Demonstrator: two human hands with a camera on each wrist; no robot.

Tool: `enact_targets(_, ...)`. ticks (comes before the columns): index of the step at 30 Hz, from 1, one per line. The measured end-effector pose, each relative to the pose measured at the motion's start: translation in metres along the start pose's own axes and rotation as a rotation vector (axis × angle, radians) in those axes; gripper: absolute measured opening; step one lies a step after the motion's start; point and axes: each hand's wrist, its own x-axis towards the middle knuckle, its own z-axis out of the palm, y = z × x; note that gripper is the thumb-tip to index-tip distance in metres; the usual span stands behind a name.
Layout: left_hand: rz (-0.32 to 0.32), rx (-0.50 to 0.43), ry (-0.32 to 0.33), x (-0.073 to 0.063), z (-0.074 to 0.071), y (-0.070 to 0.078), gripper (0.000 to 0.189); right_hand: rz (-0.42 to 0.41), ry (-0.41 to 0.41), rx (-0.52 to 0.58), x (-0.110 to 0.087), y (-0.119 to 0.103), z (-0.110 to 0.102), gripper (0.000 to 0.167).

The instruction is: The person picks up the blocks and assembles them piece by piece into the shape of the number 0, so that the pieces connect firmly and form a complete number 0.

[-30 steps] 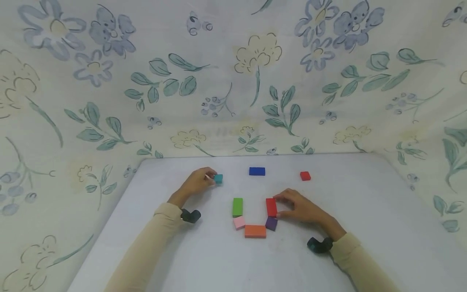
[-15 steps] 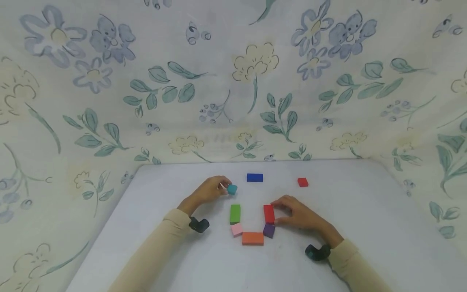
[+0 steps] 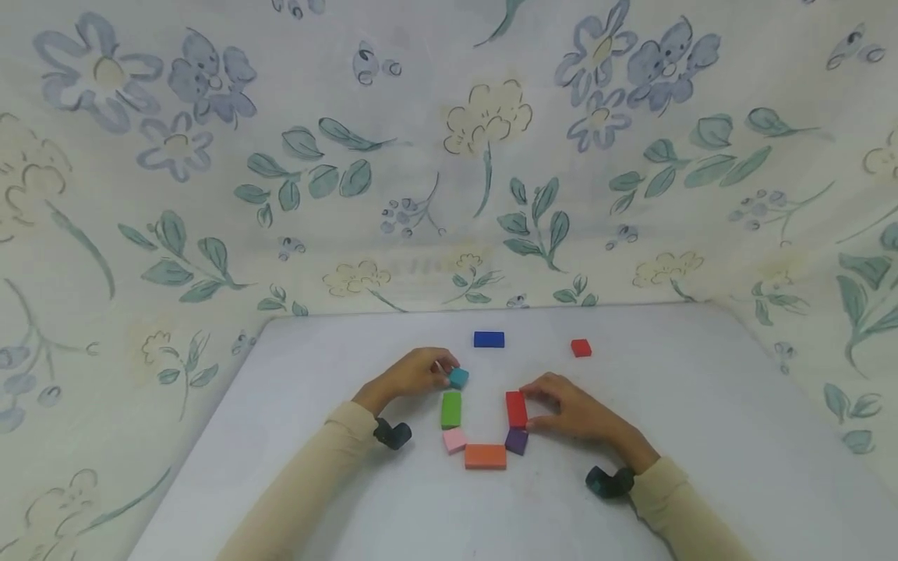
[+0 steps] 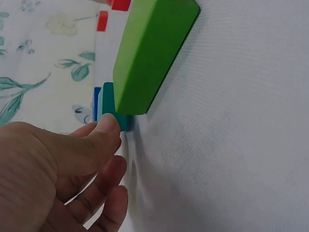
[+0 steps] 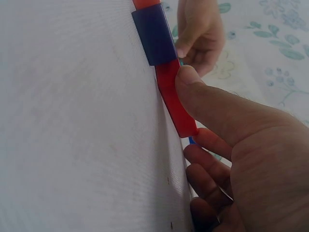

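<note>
My left hand (image 3: 419,372) pinches a teal cube (image 3: 459,378) between thumb and fingers, just beyond the far end of a green rectangular block (image 3: 451,410). In the left wrist view the teal cube (image 4: 109,99) is partly covered by the thumb and the green block. My right hand (image 3: 581,409) holds a red rectangular block (image 3: 516,410) by its two ends, thumb near and a finger far. A purple cube (image 3: 516,442) touches that block's near end. A pink cube (image 3: 454,440) and an orange rectangular block (image 3: 486,456) continue the U-shaped row.
A blue rectangular block (image 3: 489,340) lies further back on the white table (image 3: 337,506). To its right sits a small red block (image 3: 581,348). Behind the table's far edge hangs a floral cloth (image 3: 414,156).
My left hand has carried the teal cube right and nearer, to the green block's far end. The right hand stays at the red block. The head view has tilted slightly.
</note>
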Motion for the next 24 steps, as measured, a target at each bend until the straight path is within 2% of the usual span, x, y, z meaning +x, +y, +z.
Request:
enact_targets(7,0.003,0.029,-0.036,0.0003,0.0026,-0.0012,0.03,0.017,0.0,-0.004,-0.0012,-0.0018,0.0,0.061)
enact_targets(11,-0.001,0.046,-0.044,0.0008,-0.0008,-0.0001,0.03,0.019,0.005,-0.011,0.0007,-0.002,-0.0014,0.061)
enact_targets(19,0.021,0.022,-0.068,0.0045,-0.0005,-0.0034,0.029,0.021,0.0,-0.005,0.0016,-0.0009,-0.0031,0.061)
enact_targets(24,-0.021,-0.004,-0.07,0.0012,0.0035,-0.0046,0.029,0.009,-0.001,-0.003,0.0,0.0001,-0.0001,0.061)
